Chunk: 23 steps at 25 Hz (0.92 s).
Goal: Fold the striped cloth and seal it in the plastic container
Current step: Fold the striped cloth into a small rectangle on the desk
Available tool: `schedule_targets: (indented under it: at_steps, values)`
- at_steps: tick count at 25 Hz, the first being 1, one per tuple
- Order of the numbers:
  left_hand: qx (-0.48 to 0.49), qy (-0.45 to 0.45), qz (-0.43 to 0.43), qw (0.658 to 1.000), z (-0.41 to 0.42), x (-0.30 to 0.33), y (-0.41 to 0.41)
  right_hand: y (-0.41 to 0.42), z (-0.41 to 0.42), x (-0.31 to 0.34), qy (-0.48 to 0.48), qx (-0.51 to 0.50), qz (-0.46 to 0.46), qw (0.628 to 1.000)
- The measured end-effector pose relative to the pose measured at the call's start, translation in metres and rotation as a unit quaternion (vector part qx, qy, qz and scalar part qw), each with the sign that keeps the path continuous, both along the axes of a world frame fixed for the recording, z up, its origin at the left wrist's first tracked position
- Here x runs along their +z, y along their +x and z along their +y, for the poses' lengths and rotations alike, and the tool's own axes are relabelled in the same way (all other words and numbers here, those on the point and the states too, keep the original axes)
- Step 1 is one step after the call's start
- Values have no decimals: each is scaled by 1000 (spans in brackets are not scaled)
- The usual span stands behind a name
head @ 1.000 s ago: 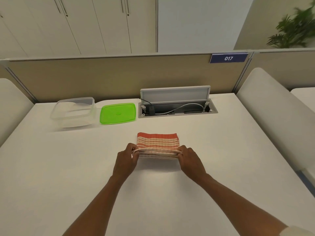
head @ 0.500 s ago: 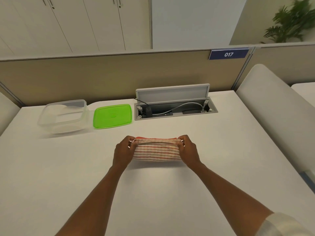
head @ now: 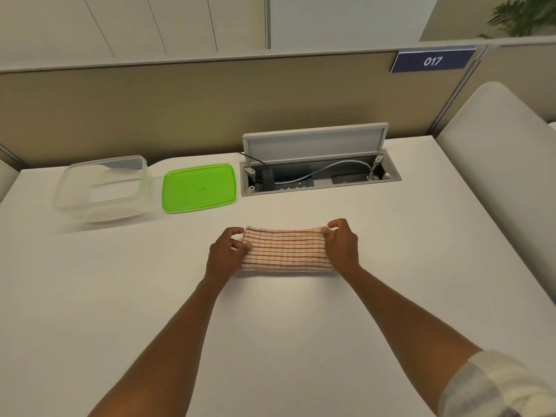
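Observation:
The striped cloth (head: pixel 284 250), white with red lines, lies on the white table (head: pixel 120 296) folded into a narrow thick rectangle. My left hand (head: pixel 226 250) pinches its left end and my right hand (head: pixel 341 243) pinches its right end. The clear plastic container (head: pixel 103 189) stands open and empty at the back left. Its bright green lid (head: pixel 198 187) lies flat on the table just right of it, apart from the cloth.
An open cable box (head: pixel 319 173) with a raised grey flap and wires is sunk into the table behind the cloth. A beige partition (head: pixel 180 109) with a blue "017" sign (head: pixel 433 61) closes off the far edge. A white padded divider (head: pixel 499 164) stands on the right.
Both hands brought the near edge of the cloth over to the far edge, making one more fold. The cloth now shows its paler striped side, and the view has moved closer.

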State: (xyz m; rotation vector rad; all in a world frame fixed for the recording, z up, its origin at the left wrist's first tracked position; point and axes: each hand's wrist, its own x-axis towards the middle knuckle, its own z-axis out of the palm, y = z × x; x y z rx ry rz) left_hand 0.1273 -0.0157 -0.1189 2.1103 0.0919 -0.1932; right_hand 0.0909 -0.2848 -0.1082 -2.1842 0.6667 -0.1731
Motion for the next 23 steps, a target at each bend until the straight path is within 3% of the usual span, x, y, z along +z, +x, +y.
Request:
schedule_targets:
  at_steps: [5,9,13,14,16,18,20,23]
  values:
    - [22,31,-30,999,-6,-9,1,3,3,-7,-50,-25,-13,998]
    - [45,49,-50,997,-12,-3,-6,9,6,-5,-31,-2,-37,999]
    - [125,100,-113,981,-26,8,-22,3,12,2,-81,3,-78,994]
    - [106,126,-146,975,-33,11,-25,-1,19,1,-109,40,-96,989]
    - [-45,213,-216,952,-52,9,-30,-10,39,-4,-165,168,-100,967]
    - [-190,288,-204,916,-65,1,-32,-16,56,-15,-223,287,-63,929]
    - [-239,342,-155,896,-61,-12,-27,-17,56,-27,-262,340,-15,903]
    - [-231,368,-135,890,-47,-24,-25,-17,42,-39,-318,351,29,880]
